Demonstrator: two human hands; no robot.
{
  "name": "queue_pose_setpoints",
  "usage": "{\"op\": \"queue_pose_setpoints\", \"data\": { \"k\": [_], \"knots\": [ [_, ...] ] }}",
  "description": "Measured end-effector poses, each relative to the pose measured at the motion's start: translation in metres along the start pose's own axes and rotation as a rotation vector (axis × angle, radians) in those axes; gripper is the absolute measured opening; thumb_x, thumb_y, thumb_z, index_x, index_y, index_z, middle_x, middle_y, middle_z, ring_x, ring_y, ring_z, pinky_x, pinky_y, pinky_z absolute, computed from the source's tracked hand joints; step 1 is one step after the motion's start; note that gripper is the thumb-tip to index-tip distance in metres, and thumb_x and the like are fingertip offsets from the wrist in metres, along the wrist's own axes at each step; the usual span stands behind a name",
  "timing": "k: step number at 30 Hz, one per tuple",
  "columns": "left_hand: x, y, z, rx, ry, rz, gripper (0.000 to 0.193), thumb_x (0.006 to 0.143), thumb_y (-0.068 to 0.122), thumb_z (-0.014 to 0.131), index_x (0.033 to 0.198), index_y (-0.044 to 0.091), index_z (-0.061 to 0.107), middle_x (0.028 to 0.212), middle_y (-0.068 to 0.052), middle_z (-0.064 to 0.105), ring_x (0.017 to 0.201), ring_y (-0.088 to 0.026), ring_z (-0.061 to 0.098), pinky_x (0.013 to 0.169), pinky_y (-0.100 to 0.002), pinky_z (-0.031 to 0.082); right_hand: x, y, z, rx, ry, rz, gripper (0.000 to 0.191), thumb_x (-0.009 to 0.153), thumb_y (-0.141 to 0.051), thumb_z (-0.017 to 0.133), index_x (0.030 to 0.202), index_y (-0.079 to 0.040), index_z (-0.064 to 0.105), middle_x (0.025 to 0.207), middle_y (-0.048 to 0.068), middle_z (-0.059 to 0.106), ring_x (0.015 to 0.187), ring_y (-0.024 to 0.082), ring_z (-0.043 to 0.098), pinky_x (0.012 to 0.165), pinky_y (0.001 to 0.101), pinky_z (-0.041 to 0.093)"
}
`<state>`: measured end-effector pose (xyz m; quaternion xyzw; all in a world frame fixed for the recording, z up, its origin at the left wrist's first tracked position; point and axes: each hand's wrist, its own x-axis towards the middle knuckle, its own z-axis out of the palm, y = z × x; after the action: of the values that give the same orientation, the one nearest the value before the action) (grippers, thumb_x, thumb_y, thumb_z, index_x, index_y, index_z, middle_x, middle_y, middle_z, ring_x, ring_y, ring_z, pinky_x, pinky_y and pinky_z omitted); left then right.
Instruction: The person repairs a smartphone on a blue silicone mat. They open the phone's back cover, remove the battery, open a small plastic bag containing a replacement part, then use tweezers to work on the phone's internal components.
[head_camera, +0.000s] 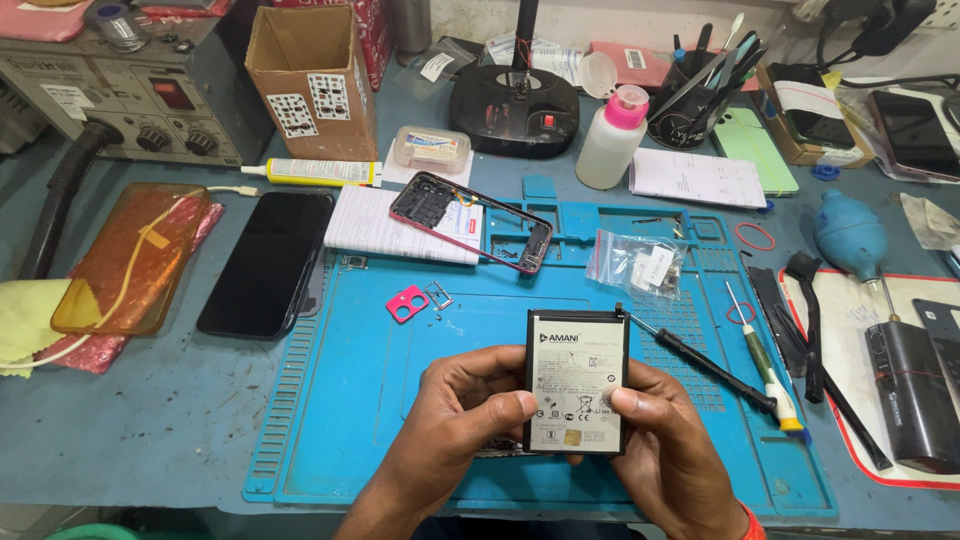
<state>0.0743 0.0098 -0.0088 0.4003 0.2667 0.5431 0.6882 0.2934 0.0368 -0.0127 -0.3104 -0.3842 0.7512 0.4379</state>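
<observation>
Head view: both hands, left hand (455, 420) and right hand (675, 450), pinch a flat phone battery (576, 380) by its edges above the blue mat (340, 400); something beneath it, perhaps a phone, is hidden.

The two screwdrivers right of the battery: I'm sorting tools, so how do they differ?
The black screwdriver is dark all over and lies slantwise on the blue mat, its tip close to the battery held in both hands. The green and yellow screwdriver has a bright banded handle and lies nearer upright, further right. Both are slim, lie flat, and are untouched.
</observation>
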Motion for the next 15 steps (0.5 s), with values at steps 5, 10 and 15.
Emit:
{"op": "queue_pose_setpoints", "data": {
  "k": [5, 10, 15],
  "knots": [
    [-0.0013, -0.0001, -0.0009, 0.003, 0.001, -0.012, 0.047, 0.093, 0.012, 0.067, 0.134, -0.011, 0.063, 0.106, -0.018, 0.077, 0.088, -0.018, 0.075, 0.078, -0.031, 0.063, -0.0002, -0.0010, 0.0017, 0.002, -0.010, -0.003, 0.059, 0.086, -0.028, 0.067, 0.130, 0.011, 0.062, 0.108, 0.019, 0.073, 0.093, 0.026, 0.071, 0.076, 0.0420, 0.059],
    [-0.0012, -0.0002, -0.0009, 0.001, 0.004, -0.009, 0.047, 0.094, 0.012, 0.067, 0.134, -0.011, 0.063, 0.105, -0.018, 0.077, 0.087, -0.018, 0.075, 0.077, -0.031, 0.062, 0.0003, -0.0010, 0.0014, 0.006, -0.016, -0.001, 0.058, 0.087, -0.027, 0.067, 0.130, 0.011, 0.061, 0.108, 0.020, 0.073, 0.093, 0.026, 0.072, 0.076, 0.0425, 0.059],
    [-0.0008, -0.0010, -0.0009, 0.004, 0.006, -0.008, 0.047, 0.094, 0.012, 0.067, 0.134, -0.011, 0.063, 0.105, -0.017, 0.077, 0.088, -0.018, 0.075, 0.077, -0.031, 0.062, 0.0002, -0.0001, 0.0004, 0.013, -0.004, -0.002, 0.057, 0.087, -0.026, 0.066, 0.131, 0.011, 0.061, 0.109, 0.020, 0.073, 0.095, 0.026, 0.072, 0.077, 0.0424, 0.059]
  ]
}}
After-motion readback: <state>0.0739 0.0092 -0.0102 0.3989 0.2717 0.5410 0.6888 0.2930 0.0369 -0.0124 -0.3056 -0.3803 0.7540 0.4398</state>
